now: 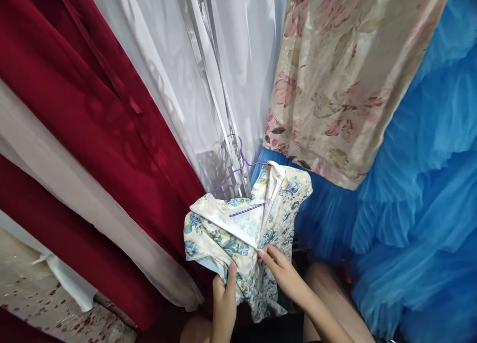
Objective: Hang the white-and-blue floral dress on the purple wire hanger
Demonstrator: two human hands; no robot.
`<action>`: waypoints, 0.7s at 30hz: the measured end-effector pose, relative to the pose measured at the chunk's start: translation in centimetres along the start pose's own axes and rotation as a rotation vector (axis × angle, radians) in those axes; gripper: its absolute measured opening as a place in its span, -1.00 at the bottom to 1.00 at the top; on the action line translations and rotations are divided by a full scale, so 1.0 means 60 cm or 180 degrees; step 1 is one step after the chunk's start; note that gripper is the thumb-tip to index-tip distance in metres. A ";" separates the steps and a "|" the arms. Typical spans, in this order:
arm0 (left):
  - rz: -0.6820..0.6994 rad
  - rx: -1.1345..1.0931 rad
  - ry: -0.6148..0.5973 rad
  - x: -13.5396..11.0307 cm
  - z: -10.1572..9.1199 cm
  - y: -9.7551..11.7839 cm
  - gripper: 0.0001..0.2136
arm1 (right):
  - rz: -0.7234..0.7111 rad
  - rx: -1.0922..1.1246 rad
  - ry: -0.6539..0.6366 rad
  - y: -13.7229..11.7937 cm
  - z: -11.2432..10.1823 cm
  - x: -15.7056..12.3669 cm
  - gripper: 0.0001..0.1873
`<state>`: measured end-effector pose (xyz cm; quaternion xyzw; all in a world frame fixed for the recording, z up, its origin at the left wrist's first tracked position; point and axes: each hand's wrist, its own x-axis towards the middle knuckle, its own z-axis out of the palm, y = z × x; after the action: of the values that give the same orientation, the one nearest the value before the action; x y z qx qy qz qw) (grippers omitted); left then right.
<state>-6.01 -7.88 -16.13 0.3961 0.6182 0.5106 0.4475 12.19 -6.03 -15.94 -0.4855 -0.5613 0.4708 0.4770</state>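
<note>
A white floral dress point(242, 243) with blue and yellow flowers hangs from a purple wire hanger point(241, 160), its neckline forming a V. Low on the garment's left side, my left hand point(225, 293) grips the fabric, thumb in front. My right hand point(278, 266) pinches the cloth at the point of the V-neck. Both hands touch the same garment, whose lower part drops out of sight behind them. The hanger's hook catches on a narrow metal-looking upright point(234, 154).
Dark red cloth point(122, 119) and pale cloth point(112, 228) hang at the left. White drapery point(242, 44) is behind the hanger. At the right are a cream fabric with pink flowers point(328, 84) and ruffled blue tulle point(421, 184). My bare leg point(331, 293) shows below.
</note>
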 end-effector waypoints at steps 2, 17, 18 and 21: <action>-0.0094 -0.0094 0.0011 -0.002 -0.014 0.000 -0.57 | -0.0097 0.0119 -0.0030 0.002 0.007 0.014 -0.57; 0.1697 0.1148 -0.0644 -0.016 0.119 -0.052 -0.70 | 0.0591 0.0693 -0.0269 -0.026 -0.022 -0.014 -0.76; 0.1835 0.1413 -0.0856 -0.016 0.120 -0.041 -0.69 | 0.0617 0.0706 -0.0272 -0.037 -0.040 -0.008 -0.77; 0.2121 0.2561 -0.1431 -0.020 0.114 0.008 -0.67 | 0.0526 0.0776 -0.0290 -0.089 -0.095 0.030 -0.79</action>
<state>0.87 -7.02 -16.01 0.8080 0.4952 0.2515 0.1967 17.20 -4.33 -9.90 -0.4466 -0.4793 0.5947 0.4660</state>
